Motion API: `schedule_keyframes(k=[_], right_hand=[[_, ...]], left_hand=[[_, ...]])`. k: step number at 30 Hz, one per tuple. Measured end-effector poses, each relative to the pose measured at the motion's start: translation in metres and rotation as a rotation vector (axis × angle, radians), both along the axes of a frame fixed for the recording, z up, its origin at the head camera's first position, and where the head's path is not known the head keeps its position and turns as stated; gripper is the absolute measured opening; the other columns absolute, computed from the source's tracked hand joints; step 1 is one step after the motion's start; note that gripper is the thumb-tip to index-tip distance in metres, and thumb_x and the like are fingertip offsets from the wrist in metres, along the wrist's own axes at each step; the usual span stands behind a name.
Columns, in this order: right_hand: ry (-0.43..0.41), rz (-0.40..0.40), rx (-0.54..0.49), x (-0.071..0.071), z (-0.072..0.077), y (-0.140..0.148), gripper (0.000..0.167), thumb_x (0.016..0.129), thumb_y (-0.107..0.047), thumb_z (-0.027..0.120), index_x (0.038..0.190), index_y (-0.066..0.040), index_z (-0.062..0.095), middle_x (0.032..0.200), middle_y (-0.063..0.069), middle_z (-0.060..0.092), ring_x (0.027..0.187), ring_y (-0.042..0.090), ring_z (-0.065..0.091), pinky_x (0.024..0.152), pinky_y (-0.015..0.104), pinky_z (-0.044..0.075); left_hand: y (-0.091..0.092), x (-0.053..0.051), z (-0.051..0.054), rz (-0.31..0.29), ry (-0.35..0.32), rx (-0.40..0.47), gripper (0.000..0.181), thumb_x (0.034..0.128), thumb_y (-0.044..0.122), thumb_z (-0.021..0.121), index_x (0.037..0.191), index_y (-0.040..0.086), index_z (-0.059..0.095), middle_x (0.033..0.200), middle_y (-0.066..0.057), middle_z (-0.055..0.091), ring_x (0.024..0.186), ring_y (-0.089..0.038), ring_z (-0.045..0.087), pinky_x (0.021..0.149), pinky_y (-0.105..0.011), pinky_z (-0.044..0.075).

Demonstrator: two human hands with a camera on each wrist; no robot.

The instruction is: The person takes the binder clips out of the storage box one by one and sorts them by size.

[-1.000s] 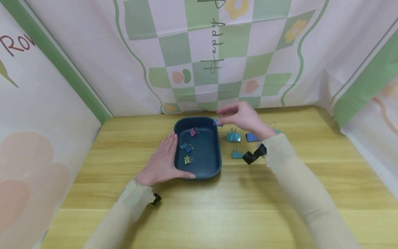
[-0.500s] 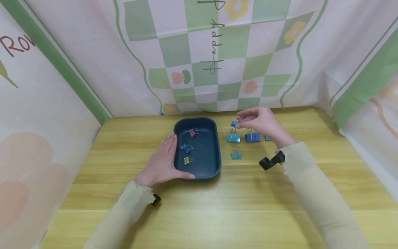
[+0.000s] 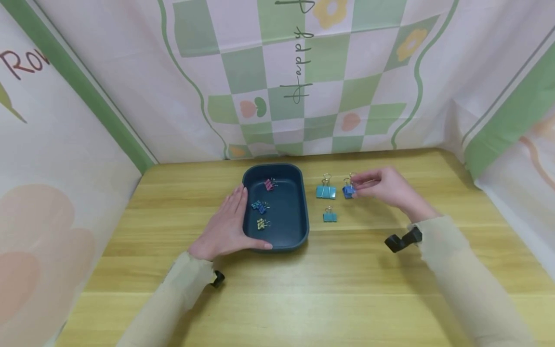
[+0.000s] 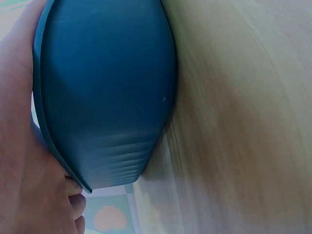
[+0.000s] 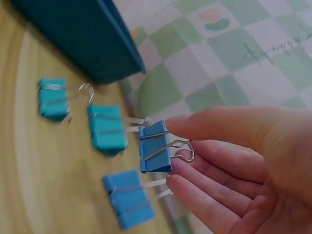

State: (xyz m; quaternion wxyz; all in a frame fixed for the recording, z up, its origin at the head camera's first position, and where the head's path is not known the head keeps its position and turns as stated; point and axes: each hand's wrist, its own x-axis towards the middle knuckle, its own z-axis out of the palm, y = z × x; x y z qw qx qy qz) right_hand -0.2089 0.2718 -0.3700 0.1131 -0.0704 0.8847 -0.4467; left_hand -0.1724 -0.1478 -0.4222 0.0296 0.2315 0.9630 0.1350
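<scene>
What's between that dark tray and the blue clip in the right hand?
In the head view, the larger teal clip stands between the tray and the held blue clip; the smaller teal clip sits nearer the person.

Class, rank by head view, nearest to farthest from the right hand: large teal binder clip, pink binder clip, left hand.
1. Large teal binder clip: right of dark-blue tray
2. Pink binder clip: inside tray
3. Left hand: tray's left side

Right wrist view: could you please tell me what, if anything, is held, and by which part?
The right hand holds a small blue binder clip at its wire-handle end; the exact contact points are unclear.
</scene>
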Motion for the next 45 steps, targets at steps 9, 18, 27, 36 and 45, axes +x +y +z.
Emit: schedule_keyframes(k=[9, 18, 27, 36, 45], right_hand=[[-0.062, 0.018, 0.035, 0.012, -0.024, 0.026, 0.052, 0.089, -0.026, 0.081, 0.131, 0.0, 0.066, 0.121, 0.016, 0.071, 0.11, 0.032, 0.067, 0.104, 0.057, 0.045], [-0.028, 0.11, 0.067, 0.017, -0.036, 0.027, 0.047, 0.089, -0.021, 0.08, 0.129, 0.001, 0.067, 0.123, 0.016, 0.07, 0.112, 0.035, 0.065, 0.099, 0.055, 0.05], [-0.011, 0.164, 0.061, 0.014, -0.042, 0.023, 0.042, 0.089, -0.013, 0.079, 0.127, 0.003, 0.068, 0.123, 0.016, 0.07, 0.113, 0.036, 0.065, 0.097, 0.05, 0.052], [-0.001, 0.127, 0.075, 0.012, -0.049, 0.024, 0.041, 0.088, -0.009, 0.079, 0.126, 0.003, 0.068, 0.113, 0.016, 0.073, 0.1, 0.028, 0.07, 0.088, 0.036, 0.058], [0.037, 0.098, 0.107, 0.012, -0.054, 0.025, 0.045, 0.085, -0.013, 0.083, 0.124, 0.003, 0.068, 0.107, 0.011, 0.073, 0.093, 0.024, 0.07, 0.081, 0.027, 0.057]], left_hand=[[0.0, 0.0, 0.001, 0.005, -0.014, -0.01, 0.154, 0.0572, 0.103, 0.051, 0.162, 0.001, 0.001, 0.169, -0.013, -0.008, 0.153, -0.018, -0.01, 0.123, -0.036, 0.003], [0.0, 0.0, 0.001, 0.007, -0.02, -0.002, 0.154, 0.0574, 0.103, 0.051, 0.162, 0.001, 0.001, 0.169, -0.012, -0.008, 0.153, -0.018, -0.009, 0.123, -0.037, 0.003], [0.001, 0.0, 0.001, 0.009, -0.017, 0.002, 0.154, 0.0574, 0.102, 0.052, 0.162, 0.002, 0.0, 0.169, -0.012, -0.009, 0.153, -0.018, -0.009, 0.123, -0.038, 0.004], [0.001, -0.001, 0.0, 0.005, -0.008, 0.003, 0.154, 0.0574, 0.102, 0.053, 0.162, 0.001, 0.002, 0.169, -0.012, -0.008, 0.154, -0.019, -0.008, 0.123, -0.038, 0.005], [0.001, 0.001, 0.003, 0.006, -0.019, -0.001, 0.154, 0.0575, 0.102, 0.052, 0.162, 0.001, 0.0, 0.169, -0.012, -0.009, 0.153, -0.019, -0.009, 0.123, -0.037, 0.003]])
